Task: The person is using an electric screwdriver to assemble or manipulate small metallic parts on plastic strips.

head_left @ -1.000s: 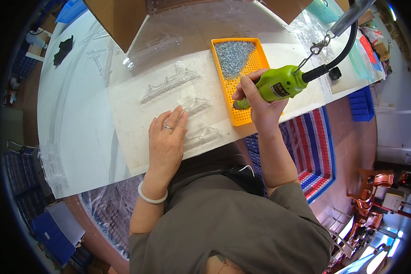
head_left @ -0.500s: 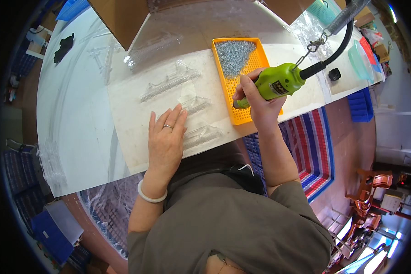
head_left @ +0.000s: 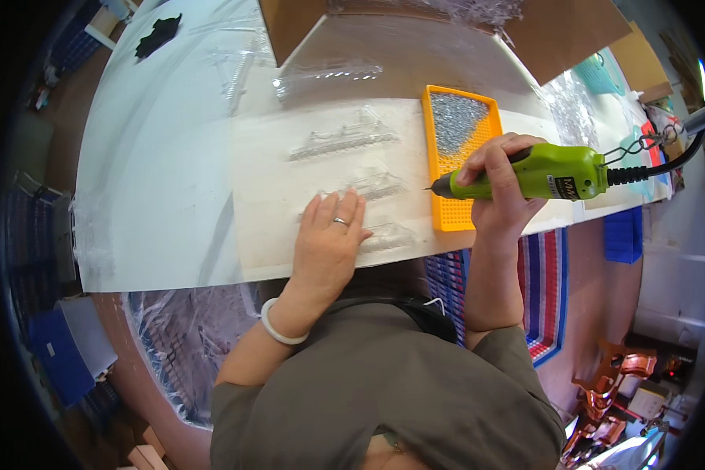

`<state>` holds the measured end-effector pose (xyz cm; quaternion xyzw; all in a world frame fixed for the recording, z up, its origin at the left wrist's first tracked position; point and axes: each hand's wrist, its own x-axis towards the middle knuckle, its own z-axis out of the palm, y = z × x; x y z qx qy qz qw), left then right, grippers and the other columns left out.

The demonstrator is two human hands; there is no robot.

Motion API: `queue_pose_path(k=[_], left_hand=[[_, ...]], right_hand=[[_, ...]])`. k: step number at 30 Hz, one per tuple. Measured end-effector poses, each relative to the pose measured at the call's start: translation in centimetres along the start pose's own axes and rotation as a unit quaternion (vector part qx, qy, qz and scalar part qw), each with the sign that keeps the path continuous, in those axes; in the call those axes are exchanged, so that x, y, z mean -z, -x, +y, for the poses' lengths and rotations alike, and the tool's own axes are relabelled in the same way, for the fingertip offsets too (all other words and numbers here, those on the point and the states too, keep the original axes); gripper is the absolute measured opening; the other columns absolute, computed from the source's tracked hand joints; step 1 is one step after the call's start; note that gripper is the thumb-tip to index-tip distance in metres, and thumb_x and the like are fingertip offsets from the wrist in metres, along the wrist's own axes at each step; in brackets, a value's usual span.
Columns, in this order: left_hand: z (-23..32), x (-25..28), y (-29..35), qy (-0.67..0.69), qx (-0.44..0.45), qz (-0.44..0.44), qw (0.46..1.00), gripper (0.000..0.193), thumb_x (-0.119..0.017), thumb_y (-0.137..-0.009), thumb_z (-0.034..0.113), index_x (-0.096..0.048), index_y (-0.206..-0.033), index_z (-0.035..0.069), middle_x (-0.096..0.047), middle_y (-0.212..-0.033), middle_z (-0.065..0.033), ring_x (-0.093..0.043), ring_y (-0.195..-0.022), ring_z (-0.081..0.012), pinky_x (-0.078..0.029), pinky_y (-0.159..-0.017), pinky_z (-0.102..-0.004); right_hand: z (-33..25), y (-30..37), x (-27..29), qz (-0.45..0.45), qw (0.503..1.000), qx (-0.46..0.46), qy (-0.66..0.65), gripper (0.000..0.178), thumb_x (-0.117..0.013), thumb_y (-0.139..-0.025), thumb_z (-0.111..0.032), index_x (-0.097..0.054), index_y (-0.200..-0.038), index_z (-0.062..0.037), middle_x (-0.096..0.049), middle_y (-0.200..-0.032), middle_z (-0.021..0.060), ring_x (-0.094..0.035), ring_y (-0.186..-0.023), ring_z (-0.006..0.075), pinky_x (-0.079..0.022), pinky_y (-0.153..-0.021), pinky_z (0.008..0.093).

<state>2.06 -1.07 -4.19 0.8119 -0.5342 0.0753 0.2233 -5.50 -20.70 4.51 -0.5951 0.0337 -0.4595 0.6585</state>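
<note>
My right hand [head_left: 503, 176] grips a green electric screwdriver [head_left: 572, 166] from above. The tool lies nearly level, its thin bit pointing left over the side of a yellow perforated tray [head_left: 453, 219]. Small silvery screws [head_left: 456, 121] heap in the tray's far part. On the bench my left hand [head_left: 330, 239] lies flat, fingers stretched out, at a clear plastic ridged piece [head_left: 380, 186]. The hand covers part of that piece. A similar clear piece [head_left: 345, 142] lies farther away, and another clear piece [head_left: 389, 237] sits close to the front edge.
An open cardboard box [head_left: 572, 39] stands at the back. A coiled cable [head_left: 634, 175] and chain run from the screwdriver to the right. Black cloth-like material [head_left: 158, 36] lies far left. A blue bin [head_left: 623, 235] and a striped woven bag [head_left: 544, 290] are below the bench's right side.
The screwdriver has swung level, its tip moving from low in the tray to the tray's left side. My left hand stays at the middle clear piece. The whole view has shifted.
</note>
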Motion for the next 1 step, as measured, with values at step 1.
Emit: queue_pose_path(k=[1], left_hand=[[0.16,-0.03,0.00,0.010,-0.002,-0.003,1.000,0.044,-0.069,-0.080,0.018,-0.060,-0.120,-0.001,-0.057,-0.126,-0.0136,-0.049,-0.116,-0.0337,-0.039,-0.103,-0.0470]], right_hand=[[0.31,-0.06,-0.38,-0.004,1.000,-0.003,-0.005,0.017,-0.062,-0.084,0.009,-0.055,-0.095,-0.0016,-0.062,-0.076,0.0113,-0.063,-0.057,0.0175,-0.057,-0.055,0.0296]])
